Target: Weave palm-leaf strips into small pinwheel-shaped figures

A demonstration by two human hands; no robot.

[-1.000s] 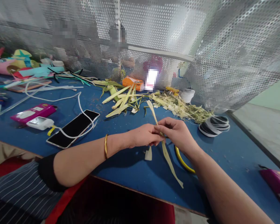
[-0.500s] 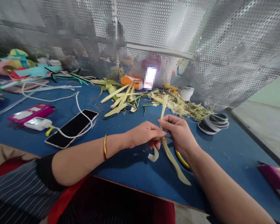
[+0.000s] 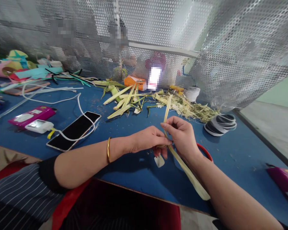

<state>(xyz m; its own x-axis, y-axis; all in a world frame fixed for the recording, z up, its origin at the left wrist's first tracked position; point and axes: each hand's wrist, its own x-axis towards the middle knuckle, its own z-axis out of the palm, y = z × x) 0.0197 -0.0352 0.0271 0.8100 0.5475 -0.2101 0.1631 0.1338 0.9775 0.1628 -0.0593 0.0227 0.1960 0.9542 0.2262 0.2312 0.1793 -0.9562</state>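
A long pale corn husk strip (image 3: pixel 187 169) runs slantwise between my hands, its broad lower end hanging over the front of the table. My left hand (image 3: pixel 156 140), with a gold bangle on its wrist, pinches the strip about its middle. Just above, my right hand (image 3: pixel 180 134) grips the strip's narrow upper part between thumb and index finger, and the tip sticks up past it. Beneath my left fingers dangles a short pale curled piece (image 3: pixel 159 161). A red curved band (image 3: pixel 205 151) shows beside my right wrist, the rest of it hidden.
Husk leaves (image 3: pixel 124 102) and a heap of shredded husk (image 3: pixel 187 107) lie behind my hands. A spool of cord (image 3: pixel 219 124) stands at right. A black phone (image 3: pixel 74 131), white cable and magenta power bank (image 3: pixel 35 116) are at left. A perforated metal screen (image 3: pixel 158 25) rises behind.
The husk strip's lower end has swung right and towards me. The curved band by my right wrist showed yellow lower down; now red shows to its right. Both hands have barely moved.
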